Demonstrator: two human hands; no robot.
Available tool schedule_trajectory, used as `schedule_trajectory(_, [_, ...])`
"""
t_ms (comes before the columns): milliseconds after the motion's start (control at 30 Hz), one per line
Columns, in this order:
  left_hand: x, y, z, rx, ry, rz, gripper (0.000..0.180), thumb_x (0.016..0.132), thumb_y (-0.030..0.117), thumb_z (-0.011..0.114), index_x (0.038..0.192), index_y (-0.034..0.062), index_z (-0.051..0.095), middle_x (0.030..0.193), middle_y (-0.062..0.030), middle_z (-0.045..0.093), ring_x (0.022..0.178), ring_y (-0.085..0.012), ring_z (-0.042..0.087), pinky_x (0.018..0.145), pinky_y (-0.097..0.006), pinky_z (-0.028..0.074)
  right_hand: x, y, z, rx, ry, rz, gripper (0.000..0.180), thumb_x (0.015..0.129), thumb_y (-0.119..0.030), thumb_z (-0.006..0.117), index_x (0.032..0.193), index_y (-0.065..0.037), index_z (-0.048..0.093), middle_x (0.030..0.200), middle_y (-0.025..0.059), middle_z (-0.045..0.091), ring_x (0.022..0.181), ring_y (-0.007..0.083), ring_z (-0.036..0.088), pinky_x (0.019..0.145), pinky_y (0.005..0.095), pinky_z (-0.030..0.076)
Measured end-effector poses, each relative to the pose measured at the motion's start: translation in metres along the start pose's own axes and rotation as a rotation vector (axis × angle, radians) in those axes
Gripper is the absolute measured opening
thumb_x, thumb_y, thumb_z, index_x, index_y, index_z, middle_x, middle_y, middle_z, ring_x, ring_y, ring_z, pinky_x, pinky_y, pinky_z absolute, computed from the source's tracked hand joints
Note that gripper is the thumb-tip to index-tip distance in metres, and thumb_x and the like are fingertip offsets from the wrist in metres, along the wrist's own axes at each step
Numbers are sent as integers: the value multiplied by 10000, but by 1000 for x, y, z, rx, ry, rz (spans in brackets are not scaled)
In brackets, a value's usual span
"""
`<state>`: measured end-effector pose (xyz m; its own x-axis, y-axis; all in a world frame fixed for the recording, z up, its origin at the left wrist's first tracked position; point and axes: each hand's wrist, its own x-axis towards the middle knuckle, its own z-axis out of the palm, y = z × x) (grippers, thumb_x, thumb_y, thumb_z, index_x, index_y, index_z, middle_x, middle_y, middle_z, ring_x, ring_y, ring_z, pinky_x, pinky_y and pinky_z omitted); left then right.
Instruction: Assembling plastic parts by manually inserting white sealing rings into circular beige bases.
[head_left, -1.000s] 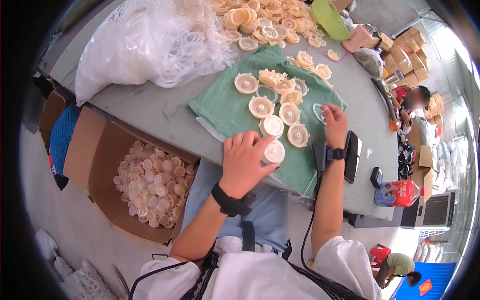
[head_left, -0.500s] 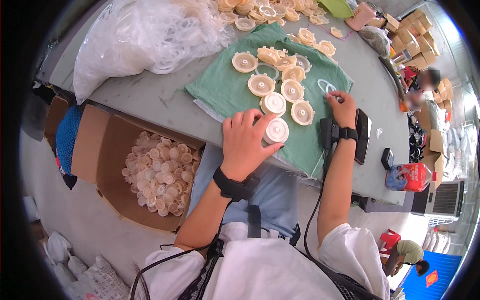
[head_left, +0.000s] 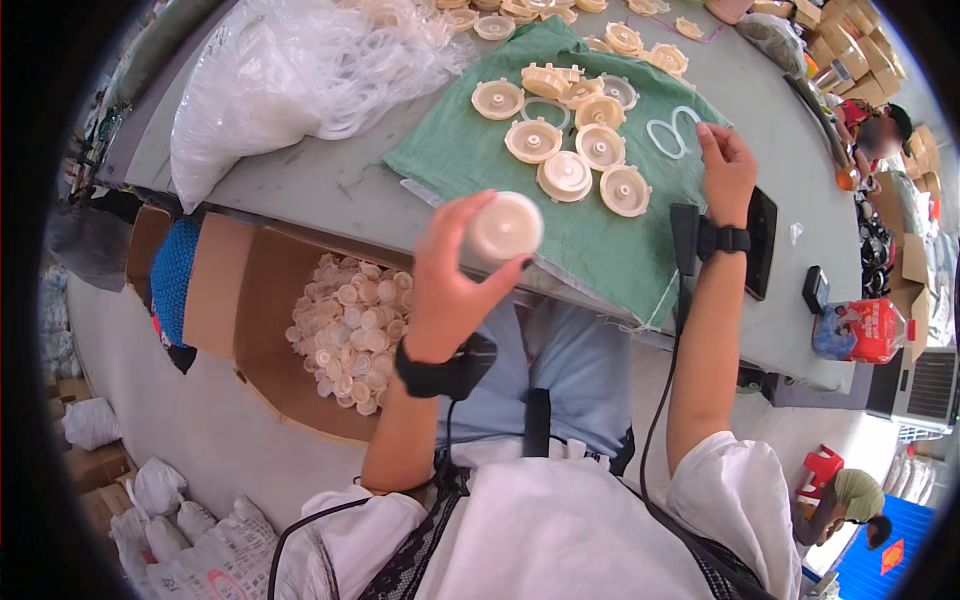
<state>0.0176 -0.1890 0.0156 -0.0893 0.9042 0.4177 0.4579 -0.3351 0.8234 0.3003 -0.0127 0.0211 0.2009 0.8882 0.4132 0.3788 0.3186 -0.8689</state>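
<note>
Up it comes! The left hand (head_left: 443,290) now has the pale round cap (head_left: 506,226) off the cloth, gripped at its rim between thumb and fingers, slightly blurred, held in the air over the near edge of the table (head_left: 320,190). Half a second ago that cap was lying flat on the green cloth (head_left: 590,240); its place is vacated, so the group there is one cap smaller. Another white-faced cap (head_left: 565,176) stays put, nearest the gap, with the beige caps (head_left: 600,148) clustered behind it.

Over on the right, the right hand (head_left: 730,170) has its fingers half curled, the fingertips right by two translucent rings (head_left: 684,145) that lie overlapping on the cloth. They show more fully now than a moment ago, when that hand covered part of them. Is it pinching one? From here I can't tell.

Below, to the left of the knees, the open carton (head_left: 262,290) holds a heap of similar pale caps (head_left: 350,330), and the lifted one is well above it.
</note>
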Motion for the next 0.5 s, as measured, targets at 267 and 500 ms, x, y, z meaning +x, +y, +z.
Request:
schedule_trajectory(267, [-67, -23, -86, 189, 127, -285, 571, 680, 24, 687, 1220, 32, 500, 1145, -98, 556, 1050, -211, 526, 941, -334, 393, -1, -9, 6, 148, -266, 128, 195, 867, -212, 638, 940, -34, 668, 682, -42, 558, 573, 35, 452, 526, 188, 368])
schedule_trajectory(500, [-119, -65, -118, 812, -106, -481, 588, 726, 201, 704, 1250, 52, 482, 1197, -188, 534, 1109, -367, 500, 931, -441, 396, 0, -11, 3, 143, -351, 131, 222, 875, -229, 621, 968, -31, 661, 716, -31, 579, 592, 35, 477, 545, 182, 393])
